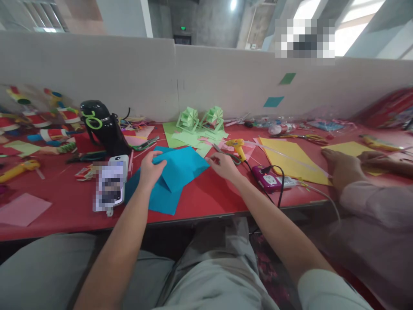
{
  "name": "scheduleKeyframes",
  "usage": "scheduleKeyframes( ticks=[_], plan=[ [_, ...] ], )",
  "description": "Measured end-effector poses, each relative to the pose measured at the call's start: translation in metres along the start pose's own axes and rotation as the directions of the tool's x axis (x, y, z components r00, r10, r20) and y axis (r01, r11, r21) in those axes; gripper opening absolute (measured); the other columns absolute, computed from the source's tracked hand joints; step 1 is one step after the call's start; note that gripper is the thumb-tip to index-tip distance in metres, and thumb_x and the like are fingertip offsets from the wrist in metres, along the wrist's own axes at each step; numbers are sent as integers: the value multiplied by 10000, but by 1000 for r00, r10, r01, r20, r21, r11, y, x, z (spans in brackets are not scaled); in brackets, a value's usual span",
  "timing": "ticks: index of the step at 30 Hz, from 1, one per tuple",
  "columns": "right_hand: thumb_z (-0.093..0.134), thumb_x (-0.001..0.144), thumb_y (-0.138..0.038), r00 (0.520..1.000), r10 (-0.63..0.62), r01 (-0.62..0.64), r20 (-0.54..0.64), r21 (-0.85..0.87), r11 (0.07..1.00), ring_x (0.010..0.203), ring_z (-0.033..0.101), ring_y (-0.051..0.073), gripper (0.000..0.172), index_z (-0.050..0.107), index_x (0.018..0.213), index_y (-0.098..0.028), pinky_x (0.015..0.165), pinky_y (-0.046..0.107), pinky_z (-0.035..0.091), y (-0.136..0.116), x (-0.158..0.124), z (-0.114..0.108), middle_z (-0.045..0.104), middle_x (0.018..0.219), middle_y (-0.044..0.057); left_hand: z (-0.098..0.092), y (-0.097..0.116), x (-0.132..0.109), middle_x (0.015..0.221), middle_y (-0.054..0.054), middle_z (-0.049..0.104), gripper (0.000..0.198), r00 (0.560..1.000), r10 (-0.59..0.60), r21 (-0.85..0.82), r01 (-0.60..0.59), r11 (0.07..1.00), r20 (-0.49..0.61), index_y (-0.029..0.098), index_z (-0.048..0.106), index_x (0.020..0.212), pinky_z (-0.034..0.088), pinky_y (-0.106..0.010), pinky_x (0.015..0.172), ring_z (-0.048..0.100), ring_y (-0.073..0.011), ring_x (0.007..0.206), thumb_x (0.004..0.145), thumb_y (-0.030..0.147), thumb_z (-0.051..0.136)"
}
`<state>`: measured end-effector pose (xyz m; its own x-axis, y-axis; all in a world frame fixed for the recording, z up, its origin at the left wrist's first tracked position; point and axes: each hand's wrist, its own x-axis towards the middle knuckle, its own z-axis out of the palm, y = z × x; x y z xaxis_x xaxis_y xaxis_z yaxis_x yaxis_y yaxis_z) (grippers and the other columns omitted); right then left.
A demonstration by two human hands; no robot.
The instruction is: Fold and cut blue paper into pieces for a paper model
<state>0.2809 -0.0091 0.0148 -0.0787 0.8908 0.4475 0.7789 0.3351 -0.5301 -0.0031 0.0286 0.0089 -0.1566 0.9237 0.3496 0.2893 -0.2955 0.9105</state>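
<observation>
A sheet of blue paper is raised at a slant, with a fold across it. My left hand grips its upper left edge, thumb on the near side. At the sheet's right corner, my right hand has its fingertips pinched together on the paper. More blue paper lies flat beneath on the red table. Just past my right hand are scissors, partly hidden, and a yellow glue gun.
A phone and black bottle stand left. Green paper ornaments sit at the back by a white partition. A purple power strip with cables lies right, near yellow paper. A co-worker's hands work at far right.
</observation>
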Motion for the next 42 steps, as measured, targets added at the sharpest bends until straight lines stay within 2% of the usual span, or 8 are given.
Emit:
scheduleKeyframes(
  ticks=[7, 12, 16, 24, 28, 32, 37, 42],
  plan=[
    [557, 845, -605, 958, 278, -282, 63, 368, 886, 523, 529, 126, 464, 579, 691, -169, 503, 245, 397, -6, -1, 18, 634, 623, 37, 6, 24, -10, 759, 39, 568, 433, 970, -165, -474, 233, 849, 181, 211, 534, 885, 402, -201, 508, 538, -105, 606, 554, 232, 812],
    [760, 742, -451, 877, 295, -472, 378, 788, 395, 644, 644, 144, 416, 612, 1008, -167, 624, 278, 558, -15, -1, 23, 686, 785, 43, 10, 39, -20, 758, 57, 543, 483, 941, -165, -603, 317, 732, 295, 230, 469, 877, 437, -189, 508, 554, -96, 615, 537, 186, 809],
    [844, 623, -250, 882, 332, -404, 334, 899, 169, 726, 653, 133, 477, 619, 1039, -190, 726, 265, 558, -14, 0, 16, 678, 789, -3, 8, 38, -24, 957, -14, 627, 589, 931, -170, -437, 307, 845, 324, 246, 532, 1105, 493, -232, 546, 622, -141, 699, 571, 172, 771],
    [880, 527, -435, 886, 402, -339, 231, 915, 221, 611, 569, 107, 443, 610, 791, -203, 612, 241, 489, -9, 4, 7, 648, 708, -28, 5, 39, -28, 1438, -131, 478, 643, 973, -41, 28, 35, 999, 227, 246, 511, 1333, 507, -429, 934, 543, -306, 1229, 738, 345, 733],
    [839, 571, -538, 918, 302, -333, 256, 912, 240, 549, 497, 101, 473, 514, 679, -212, 555, 234, 450, -25, 0, 4, 541, 595, -53, 14, 67, -45, 1459, -137, 479, 692, 788, -197, -100, 310, 945, 583, 292, 419, 1423, 536, -429, 888, 574, -316, 1208, 822, 552, 644],
    [771, 645, -592, 916, 151, -399, 373, 892, 215, 646, 575, 145, 453, 593, 813, -211, 655, 281, 511, -42, 1, 7, 621, 700, -14, 27, 89, -61, 1311, -142, 594, 839, 701, -221, -268, 515, 814, 678, 305, 288, 1487, 579, -411, 753, 661, -302, 1033, 793, 574, 674],
    [723, 736, -477, 869, 243, -478, 430, 857, 192, 676, 620, 169, 320, 628, 856, -196, 688, 306, 532, -40, 10, 12, 665, 737, 19, 20, 76, -46, 1201, -118, 645, 660, 784, -352, -233, 520, 822, 511, 245, 382, 1401, 585, -447, 785, 678, -301, 985, 806, 338, 654],
    [692, 749, -352, 800, 408, -587, 439, 714, 382, 570, 592, 148, 195, 609, 739, -176, 553, 265, 510, -9, 13, 0, 640, 640, 24, -13, 47, -23, 1526, -184, 354, 849, 993, 21, 327, -57, 943, 113, 176, 338, 1443, 290, -534, 1157, 343, -372, 1412, 673, 117, 691]
  ],
)
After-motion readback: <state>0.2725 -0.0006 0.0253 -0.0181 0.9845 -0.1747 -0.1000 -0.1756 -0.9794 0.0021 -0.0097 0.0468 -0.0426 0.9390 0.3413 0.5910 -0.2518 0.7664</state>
